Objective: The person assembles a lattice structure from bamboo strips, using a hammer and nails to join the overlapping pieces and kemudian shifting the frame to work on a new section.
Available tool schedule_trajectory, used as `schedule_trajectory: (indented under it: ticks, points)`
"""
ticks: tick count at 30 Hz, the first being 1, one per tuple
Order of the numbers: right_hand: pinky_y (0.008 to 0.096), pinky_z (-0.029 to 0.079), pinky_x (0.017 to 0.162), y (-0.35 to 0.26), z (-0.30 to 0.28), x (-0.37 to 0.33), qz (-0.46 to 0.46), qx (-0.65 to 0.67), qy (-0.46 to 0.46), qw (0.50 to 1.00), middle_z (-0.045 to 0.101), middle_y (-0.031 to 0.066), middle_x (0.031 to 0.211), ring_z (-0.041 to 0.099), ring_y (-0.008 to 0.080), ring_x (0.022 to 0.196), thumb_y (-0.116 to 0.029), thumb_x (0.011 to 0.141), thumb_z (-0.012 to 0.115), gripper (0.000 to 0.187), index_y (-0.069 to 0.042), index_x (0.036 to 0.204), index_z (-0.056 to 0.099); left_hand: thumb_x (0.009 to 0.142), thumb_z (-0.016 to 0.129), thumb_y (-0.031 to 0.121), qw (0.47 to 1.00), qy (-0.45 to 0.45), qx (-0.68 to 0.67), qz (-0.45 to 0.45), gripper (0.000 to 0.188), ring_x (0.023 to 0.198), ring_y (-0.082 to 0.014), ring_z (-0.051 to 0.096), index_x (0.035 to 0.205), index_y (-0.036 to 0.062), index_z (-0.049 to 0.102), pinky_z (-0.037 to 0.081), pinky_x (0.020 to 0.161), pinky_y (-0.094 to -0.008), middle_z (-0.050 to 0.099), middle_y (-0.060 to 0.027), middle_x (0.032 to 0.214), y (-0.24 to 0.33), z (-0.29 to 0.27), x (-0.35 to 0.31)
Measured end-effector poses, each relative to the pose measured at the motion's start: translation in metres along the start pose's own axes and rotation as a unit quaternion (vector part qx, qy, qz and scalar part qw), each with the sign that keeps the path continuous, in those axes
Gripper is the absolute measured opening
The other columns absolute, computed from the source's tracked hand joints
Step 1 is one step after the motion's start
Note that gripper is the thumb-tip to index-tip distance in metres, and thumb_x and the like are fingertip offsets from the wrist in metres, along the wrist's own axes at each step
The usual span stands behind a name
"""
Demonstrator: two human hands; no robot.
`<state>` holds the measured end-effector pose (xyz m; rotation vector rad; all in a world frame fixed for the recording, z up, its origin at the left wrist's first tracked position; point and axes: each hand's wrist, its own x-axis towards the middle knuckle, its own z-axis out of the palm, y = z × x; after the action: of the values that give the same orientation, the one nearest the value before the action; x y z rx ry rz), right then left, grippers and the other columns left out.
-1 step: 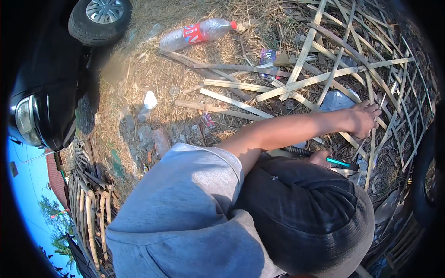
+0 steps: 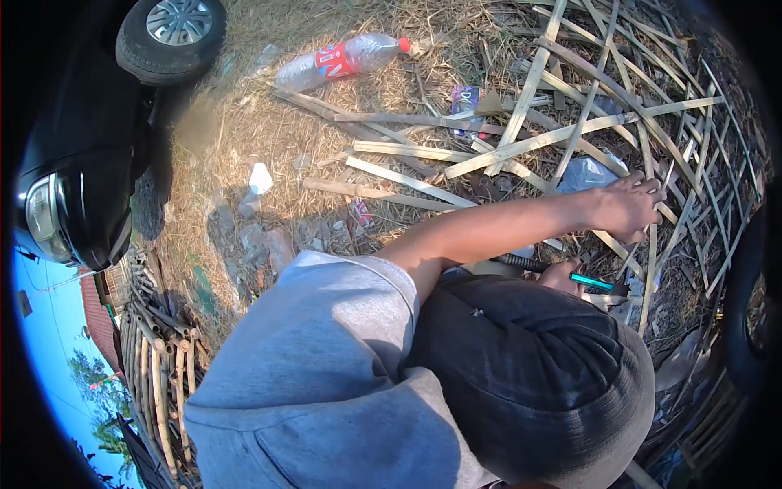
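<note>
My left arm stretches across my bent knee in dark jeans. At its end my left hand is closed over a bamboo strip where several strips of the lattice cross; its fingertips are partly hidden. Lower down, close to the knee, my right hand grips a hammer with a teal shaft and a black ribbed grip. The hammer's dark head lies near the same strip. Behind the knee, my right forearm is out of sight. The woven bamboo lattice rests on the ground.
A plastic bottle with a red cap lies on the dry straw. Loose bamboo strips, a crumpled wrapper and stones are scattered nearby. A dark vehicle stands on the left, above stacked bamboo poles. Another tyre is at the right edge.
</note>
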<state>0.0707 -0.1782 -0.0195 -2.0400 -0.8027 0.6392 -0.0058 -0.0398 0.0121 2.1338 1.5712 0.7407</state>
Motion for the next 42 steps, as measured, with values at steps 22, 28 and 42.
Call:
schedule_trajectory:
  ticks: [22, 28, 42]
  points:
    - [0.0561, 0.042, 0.089, -0.057, -0.070, 0.072, -0.068, -0.275, -0.165, 0.945, 0.071, 0.0170, 0.077, 0.069, 0.0418, 0.079, -0.018, 0.095, 0.064, 0.014, -0.008, 0.101, 0.056, 0.097, 0.058, 0.013, 0.898, -0.017, 0.307, -0.314, 0.023, 0.101, -0.0365, 0.063, 0.117, 0.0029, 0.067, 0.048, 0.086, -0.0444, 0.067, -0.0165, 0.108, -0.092, -0.259, -0.335]
    - [0.0480, 0.052, 0.077, -0.054, -0.075, 0.075, -0.063, -0.349, -0.209, 0.911, 0.071, 0.0201, 0.083, 0.071, 0.0385, 0.082, -0.013, 0.094, 0.062, 0.017, -0.001, 0.103, 0.055, 0.101, 0.053, 0.012, 0.823, -0.032, 0.495, -0.277, 0.019, 0.087, -0.0347, 0.059, 0.112, 0.0009, 0.065, 0.045, 0.077, -0.0420, 0.064, -0.0158, 0.098, -0.045, -0.405, -0.333]
    - [0.0339, 0.048, 0.071, -0.029, -0.059, 0.117, 0.015, -0.110, -0.341, 0.934, 0.068, 0.0072, 0.073, 0.060, 0.0157, 0.071, -0.036, 0.105, 0.050, 0.044, 0.000, 0.085, 0.067, 0.108, 0.046, 0.033, 0.836, 0.002, -0.395, -0.380, 0.034, 0.050, -0.0027, 0.039, 0.098, 0.0036, 0.060, 0.028, 0.043, -0.0199, 0.051, 0.0031, 0.068, -0.072, -0.177, -0.024]
